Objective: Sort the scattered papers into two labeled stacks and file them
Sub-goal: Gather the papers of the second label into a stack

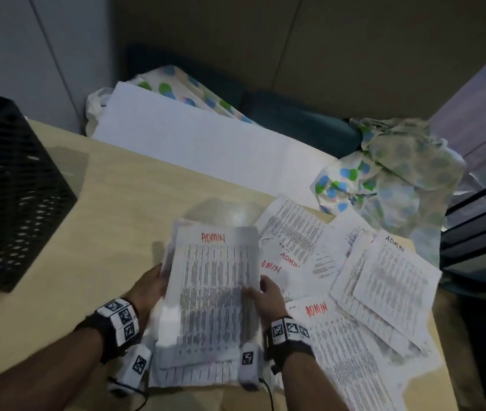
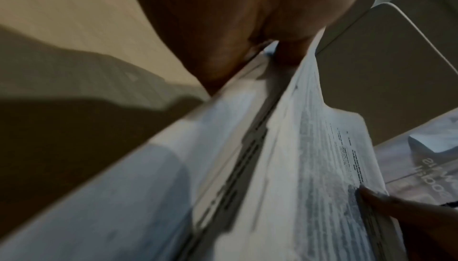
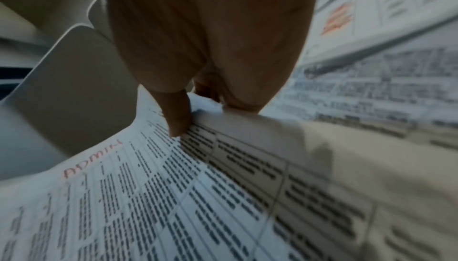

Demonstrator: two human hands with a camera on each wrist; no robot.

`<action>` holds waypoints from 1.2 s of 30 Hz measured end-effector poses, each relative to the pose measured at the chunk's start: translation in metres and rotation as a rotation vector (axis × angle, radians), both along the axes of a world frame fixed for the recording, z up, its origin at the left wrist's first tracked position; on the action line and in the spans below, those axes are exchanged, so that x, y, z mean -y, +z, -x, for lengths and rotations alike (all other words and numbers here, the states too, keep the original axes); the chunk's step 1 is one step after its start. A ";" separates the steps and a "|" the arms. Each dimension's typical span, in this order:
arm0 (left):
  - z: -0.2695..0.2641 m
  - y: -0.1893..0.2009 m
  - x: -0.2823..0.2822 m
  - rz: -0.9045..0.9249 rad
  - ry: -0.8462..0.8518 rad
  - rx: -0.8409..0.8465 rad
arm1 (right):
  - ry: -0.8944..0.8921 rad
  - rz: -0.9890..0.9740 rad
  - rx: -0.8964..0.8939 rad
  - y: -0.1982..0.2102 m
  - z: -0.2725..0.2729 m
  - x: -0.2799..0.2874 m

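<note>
I hold a stack of printed papers (image 1: 215, 286) upright above the table, its top sheet marked ADMIN in red. My left hand (image 1: 149, 284) grips the stack's left edge. At the right edge my right hand (image 1: 265, 292) pinches it, thumb on the front. The left wrist view shows the stack (image 2: 285, 167) edge-on, with my left hand (image 2: 230, 36) at its far end. The right wrist view shows my right thumb (image 3: 177, 114) pressed on the ADMIN sheet (image 3: 148, 196). Loose papers (image 1: 354, 292), several marked ADMIN, lie scattered on the table's right half.
A black perforated crate (image 1: 13, 185) stands at the table's left. The wooden table (image 1: 102, 203) is bare between crate and papers. Beyond it lie a white sheet (image 1: 194, 137), spotted cloth (image 1: 390, 176) and a dark cushion (image 1: 295, 120). Dark shelving (image 1: 479, 226) stands at the right.
</note>
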State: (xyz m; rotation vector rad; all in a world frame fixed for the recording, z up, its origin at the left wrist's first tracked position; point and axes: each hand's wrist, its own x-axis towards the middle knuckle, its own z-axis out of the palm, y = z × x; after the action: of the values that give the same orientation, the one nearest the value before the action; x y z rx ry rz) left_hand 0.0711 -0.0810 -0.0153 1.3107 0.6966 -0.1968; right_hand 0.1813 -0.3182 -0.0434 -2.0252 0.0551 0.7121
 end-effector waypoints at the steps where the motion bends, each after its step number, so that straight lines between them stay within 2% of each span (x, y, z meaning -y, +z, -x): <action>1: 0.004 -0.006 -0.006 0.031 0.018 -0.043 | 0.033 0.012 -0.009 -0.001 0.005 -0.006; 2: 0.006 -0.013 -0.014 0.022 0.026 -0.033 | 0.074 0.028 -0.008 -0.002 0.010 -0.012; 4: 0.008 -0.024 -0.029 -0.163 -0.013 0.064 | 0.168 0.060 -0.002 0.000 0.016 -0.024; 6: 0.010 -0.034 -0.041 -0.346 -0.169 0.090 | 0.212 0.051 0.009 0.007 0.017 -0.035; 9: 0.014 -0.049 -0.047 -0.374 -0.350 0.120 | 0.075 -0.014 0.091 0.020 0.010 -0.050; 11: 0.016 -0.042 -0.048 -0.309 -0.326 0.117 | 0.030 -0.024 0.149 0.027 0.004 -0.058; 13: 0.013 -0.041 -0.048 -0.262 -0.252 0.133 | 0.107 0.037 0.200 0.026 0.001 -0.065; 15: 0.006 -0.036 -0.048 -0.290 -0.119 0.162 | 0.201 0.112 0.226 0.022 0.003 -0.071; 18: -0.008 -0.024 -0.050 -0.302 0.016 0.183 | 0.195 0.127 0.175 0.020 0.008 -0.075; 22: -0.022 -0.017 -0.056 -0.545 -0.089 0.290 | 0.091 0.019 0.105 0.023 0.009 -0.076; 25: -0.031 -0.014 -0.056 -0.661 -0.150 0.262 | -0.024 -0.078 0.067 0.019 0.007 -0.076; 27: -0.031 -0.015 -0.054 -0.648 -0.146 0.198 | -0.098 -0.117 0.010 0.016 0.004 -0.073; 29: -0.026 -0.022 -0.053 -0.591 -0.139 0.159 | -0.089 -0.106 -0.007 0.017 0.002 -0.069; 33: -0.013 -0.030 -0.045 -0.465 -0.132 0.202 | -0.030 -0.016 0.123 0.020 0.000 -0.073; 36: -0.010 -0.027 -0.042 -0.464 -0.096 0.227 | 0.041 0.113 0.216 0.019 -0.003 -0.082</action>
State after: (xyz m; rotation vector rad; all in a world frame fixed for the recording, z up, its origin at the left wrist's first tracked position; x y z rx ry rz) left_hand 0.0813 -0.0387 -0.0419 1.7798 0.5004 0.0422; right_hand 0.1845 -0.2362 -0.0240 -2.2062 -0.0737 0.5221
